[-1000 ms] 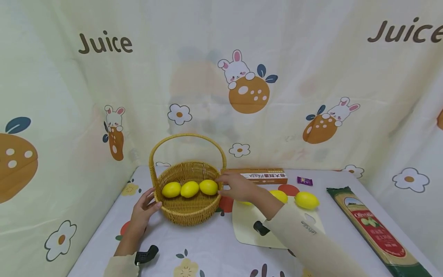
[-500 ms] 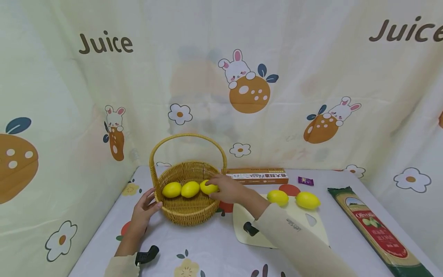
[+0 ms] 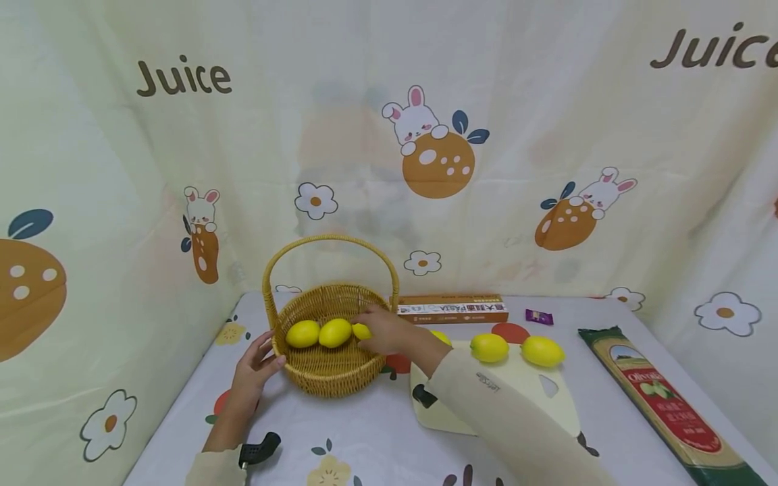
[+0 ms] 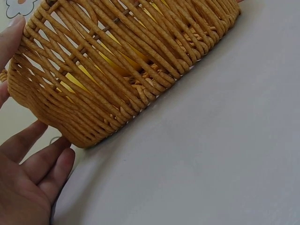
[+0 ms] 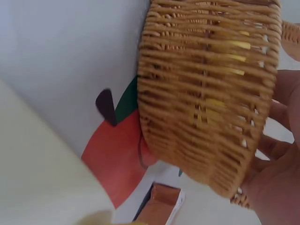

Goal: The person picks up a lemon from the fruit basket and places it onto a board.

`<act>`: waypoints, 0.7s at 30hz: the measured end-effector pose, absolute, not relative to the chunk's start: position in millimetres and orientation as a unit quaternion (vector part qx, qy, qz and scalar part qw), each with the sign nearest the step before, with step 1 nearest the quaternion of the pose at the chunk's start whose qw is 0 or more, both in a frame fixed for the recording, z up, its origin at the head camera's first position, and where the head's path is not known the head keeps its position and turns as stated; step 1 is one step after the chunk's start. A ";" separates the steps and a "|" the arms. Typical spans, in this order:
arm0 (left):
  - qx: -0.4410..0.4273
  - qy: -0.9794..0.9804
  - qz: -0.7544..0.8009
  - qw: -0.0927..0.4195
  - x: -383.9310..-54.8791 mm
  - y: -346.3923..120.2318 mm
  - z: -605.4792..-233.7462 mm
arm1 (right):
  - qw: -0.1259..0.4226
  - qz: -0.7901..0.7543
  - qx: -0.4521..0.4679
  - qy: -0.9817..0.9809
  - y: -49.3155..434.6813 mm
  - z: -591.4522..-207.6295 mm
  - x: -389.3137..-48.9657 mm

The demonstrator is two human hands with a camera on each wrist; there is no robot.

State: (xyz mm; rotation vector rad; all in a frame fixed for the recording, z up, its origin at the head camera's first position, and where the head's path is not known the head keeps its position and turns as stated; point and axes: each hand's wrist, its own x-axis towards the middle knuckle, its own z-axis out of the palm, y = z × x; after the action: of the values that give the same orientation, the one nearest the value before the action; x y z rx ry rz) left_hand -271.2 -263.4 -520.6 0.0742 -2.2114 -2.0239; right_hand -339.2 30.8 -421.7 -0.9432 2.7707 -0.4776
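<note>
1 spread left hand (image 3: 252, 368) touches the basket (image 3: 337, 384); right hand (image 3: 385, 331) overlaps lemon (image 3: 360, 331), grip unclear.

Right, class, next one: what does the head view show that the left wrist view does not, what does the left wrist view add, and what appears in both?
Only the head view shows the cutting board, the two fully visible lemons at its far edge, the pasta box, the purple wrapped candy and the long red-labelled packet.

Only the left wrist view shows yellow through gaps in the wicker basket.

Both show the wicker basket, the left hand and the white tablecloth.
</note>
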 end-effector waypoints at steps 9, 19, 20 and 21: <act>0.031 -0.737 -0.670 0.075 -270.8 -263.5 -522.4 | 0.100 -0.125 -0.277 0.947 8.5 -429.9 -342.1; 0.026 -0.739 -0.668 0.082 -274.0 -265.1 -524.0 | 0.070 -0.112 -0.232 0.964 -1.6 -428.2 -344.6; 0.024 -0.740 -0.667 0.082 -274.0 -265.0 -523.5 | 0.067 -0.108 -0.229 0.965 -2.3 -428.8 -344.8; 0.025 -0.740 -0.667 0.082 -274.0 -264.8 -523.1 | 0.061 -0.101 -0.228 0.966 -3.0 -429.8 -345.1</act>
State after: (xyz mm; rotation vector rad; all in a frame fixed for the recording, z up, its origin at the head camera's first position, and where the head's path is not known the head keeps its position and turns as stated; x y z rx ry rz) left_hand -274.0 -264.8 -523.1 0.0759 -2.2099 -1.9930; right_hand -345.1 -3.0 -429.8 -0.6911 2.9229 -0.3058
